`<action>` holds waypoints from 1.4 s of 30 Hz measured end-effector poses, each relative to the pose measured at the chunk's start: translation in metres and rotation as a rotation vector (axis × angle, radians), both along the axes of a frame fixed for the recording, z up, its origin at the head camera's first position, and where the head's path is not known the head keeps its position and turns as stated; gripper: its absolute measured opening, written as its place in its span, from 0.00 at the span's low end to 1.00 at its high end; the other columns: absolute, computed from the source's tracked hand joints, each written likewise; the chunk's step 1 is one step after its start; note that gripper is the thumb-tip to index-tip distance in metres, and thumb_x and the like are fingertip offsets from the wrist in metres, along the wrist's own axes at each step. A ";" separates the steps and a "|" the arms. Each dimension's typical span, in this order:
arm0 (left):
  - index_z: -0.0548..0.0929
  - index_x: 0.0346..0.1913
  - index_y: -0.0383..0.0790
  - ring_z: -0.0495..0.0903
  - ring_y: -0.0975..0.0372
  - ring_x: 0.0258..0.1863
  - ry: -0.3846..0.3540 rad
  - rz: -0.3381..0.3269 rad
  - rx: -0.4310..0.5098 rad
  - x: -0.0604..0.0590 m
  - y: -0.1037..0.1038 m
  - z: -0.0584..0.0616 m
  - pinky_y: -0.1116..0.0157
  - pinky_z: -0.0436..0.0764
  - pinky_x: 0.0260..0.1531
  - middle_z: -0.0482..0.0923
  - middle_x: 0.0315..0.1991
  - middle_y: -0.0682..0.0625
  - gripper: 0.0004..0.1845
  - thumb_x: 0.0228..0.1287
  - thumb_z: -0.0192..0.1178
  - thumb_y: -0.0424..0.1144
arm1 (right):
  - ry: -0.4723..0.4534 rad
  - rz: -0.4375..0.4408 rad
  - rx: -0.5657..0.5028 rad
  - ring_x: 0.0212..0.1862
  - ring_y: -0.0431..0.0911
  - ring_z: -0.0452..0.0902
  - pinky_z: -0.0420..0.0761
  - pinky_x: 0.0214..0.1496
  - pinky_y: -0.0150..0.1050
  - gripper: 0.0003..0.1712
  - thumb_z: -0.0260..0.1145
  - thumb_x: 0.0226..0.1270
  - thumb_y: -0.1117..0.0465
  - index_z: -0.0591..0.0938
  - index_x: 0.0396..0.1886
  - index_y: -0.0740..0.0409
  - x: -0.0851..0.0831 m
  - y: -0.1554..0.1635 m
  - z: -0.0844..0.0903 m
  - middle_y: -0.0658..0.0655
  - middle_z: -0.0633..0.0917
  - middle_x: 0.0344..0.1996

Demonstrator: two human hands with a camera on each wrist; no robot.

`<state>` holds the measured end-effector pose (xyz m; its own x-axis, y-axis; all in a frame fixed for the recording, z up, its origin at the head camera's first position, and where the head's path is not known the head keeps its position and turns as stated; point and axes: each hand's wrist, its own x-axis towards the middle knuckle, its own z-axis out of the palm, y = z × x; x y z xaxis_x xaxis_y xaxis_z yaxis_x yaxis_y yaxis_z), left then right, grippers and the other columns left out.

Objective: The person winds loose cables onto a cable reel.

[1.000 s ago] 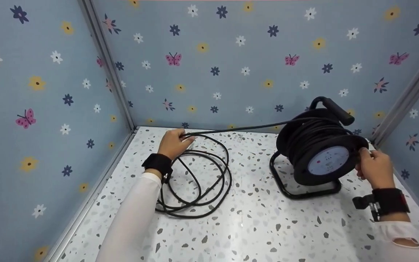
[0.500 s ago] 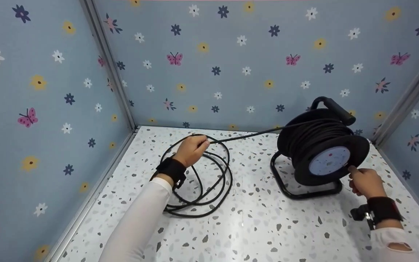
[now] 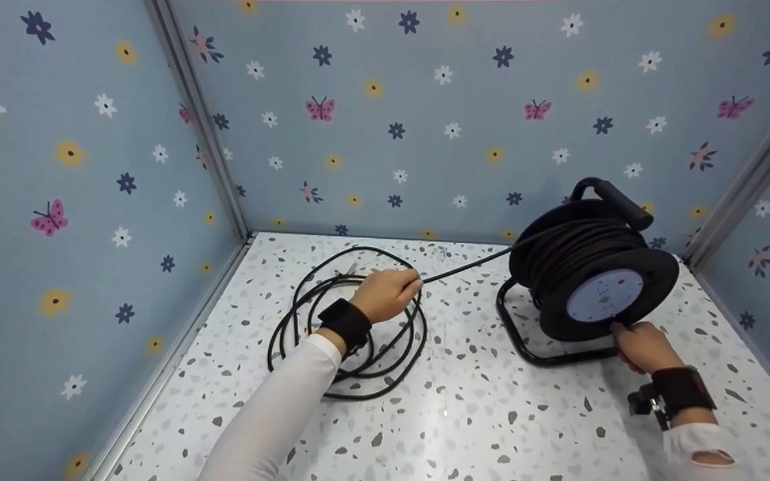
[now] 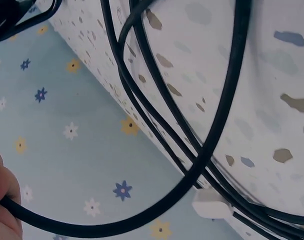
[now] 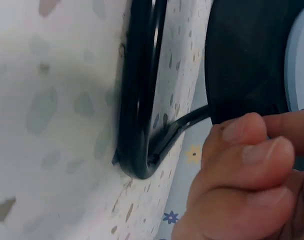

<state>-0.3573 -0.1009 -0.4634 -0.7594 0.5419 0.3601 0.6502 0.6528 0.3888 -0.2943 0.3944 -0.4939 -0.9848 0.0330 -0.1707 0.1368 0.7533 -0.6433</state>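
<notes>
A black cable reel stands at the right on a tubular stand, a pale round socket panel on its front disc. My right hand is at the disc's lower edge, fingers curled and pinching there; whatever small part they hold is hidden behind them in the right wrist view. From the top of the spool a black cable slopes down leftward to my left hand, which grips it between thumb and fingers. Beyond that hand, loose loops of cable lie on the speckled surface.
Flowered blue panels wall the back and both sides, with metal posts at the corners. The reel's carrying handle sticks up near the back panel. A small white block lies by the loops.
My left hand has moved right and nearer, towards the reel, still gripping the cable. The reel's disc has turned clockwise, with my right hand travelling down and left along its edge.
</notes>
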 end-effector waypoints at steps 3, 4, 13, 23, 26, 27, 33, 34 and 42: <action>0.79 0.38 0.42 0.65 0.62 0.24 0.026 -0.019 -0.053 0.002 0.013 -0.001 0.63 0.66 0.33 0.65 0.25 0.56 0.17 0.89 0.48 0.44 | -0.002 0.022 0.031 0.15 0.46 0.70 0.72 0.24 0.42 0.35 0.45 0.88 0.50 0.76 0.16 0.56 0.000 -0.009 -0.003 0.49 0.75 0.10; 0.79 0.38 0.42 0.66 0.62 0.24 0.032 -0.023 -0.066 0.002 0.018 -0.002 0.63 0.67 0.32 0.65 0.25 0.56 0.17 0.90 0.48 0.45 | 0.010 0.032 0.057 0.19 0.49 0.74 0.76 0.28 0.46 0.33 0.44 0.88 0.50 0.78 0.20 0.59 0.000 -0.013 -0.003 0.52 0.77 0.14; 0.80 0.40 0.43 0.73 0.61 0.25 0.078 -0.053 -0.108 0.009 0.061 0.000 0.60 0.76 0.32 0.69 0.24 0.56 0.17 0.89 0.48 0.46 | 0.083 0.085 0.178 0.42 0.63 0.84 0.82 0.54 0.62 0.31 0.46 0.89 0.52 0.85 0.38 0.72 0.006 -0.047 -0.008 0.73 0.87 0.41; 0.81 0.44 0.44 0.76 0.61 0.29 0.027 -0.074 -0.099 0.012 0.091 -0.006 0.60 0.76 0.35 0.72 0.27 0.55 0.17 0.90 0.46 0.48 | 0.030 0.164 0.084 0.22 0.44 0.68 0.73 0.32 0.42 0.30 0.43 0.91 0.52 0.74 0.22 0.52 0.008 -0.068 -0.009 0.49 0.72 0.19; 0.85 0.51 0.45 0.77 0.61 0.29 0.000 -0.091 -0.054 0.008 0.087 -0.005 0.61 0.76 0.35 0.79 0.30 0.52 0.15 0.89 0.50 0.48 | 0.043 0.188 0.144 0.28 0.49 0.75 0.79 0.41 0.49 0.29 0.39 0.91 0.53 0.71 0.23 0.50 0.009 -0.070 -0.008 0.52 0.73 0.21; 0.85 0.55 0.44 0.79 0.60 0.32 -0.022 -0.091 -0.038 0.005 0.084 -0.005 0.61 0.79 0.38 0.83 0.33 0.50 0.15 0.88 0.52 0.48 | 0.051 0.196 0.165 0.30 0.50 0.76 0.79 0.44 0.51 0.29 0.38 0.91 0.53 0.71 0.23 0.50 0.009 -0.070 -0.007 0.52 0.74 0.22; 0.76 0.76 0.40 0.85 0.48 0.53 -0.309 0.081 0.058 -0.019 0.047 -0.008 0.50 0.83 0.56 0.85 0.58 0.36 0.24 0.82 0.60 0.38 | 0.087 0.203 0.224 0.31 0.54 0.79 0.81 0.48 0.59 0.32 0.36 0.91 0.56 0.75 0.24 0.54 0.008 -0.073 -0.006 0.59 0.80 0.24; 0.76 0.75 0.38 0.85 0.48 0.53 -0.354 0.116 0.060 -0.022 0.040 -0.012 0.50 0.82 0.57 0.85 0.57 0.36 0.25 0.79 0.60 0.33 | 0.093 0.203 0.229 0.33 0.56 0.81 0.82 0.51 0.62 0.32 0.35 0.91 0.56 0.77 0.26 0.57 0.008 -0.074 -0.006 0.62 0.82 0.26; 0.83 0.35 0.38 0.83 0.52 0.35 -0.467 0.243 -0.064 -0.069 -0.019 -0.097 0.54 0.86 0.39 0.84 0.34 0.44 0.06 0.60 0.57 0.26 | 0.079 0.186 0.223 0.45 0.66 0.86 0.80 0.60 0.70 0.33 0.36 0.90 0.57 0.84 0.39 0.68 0.008 -0.074 -0.006 0.76 0.86 0.44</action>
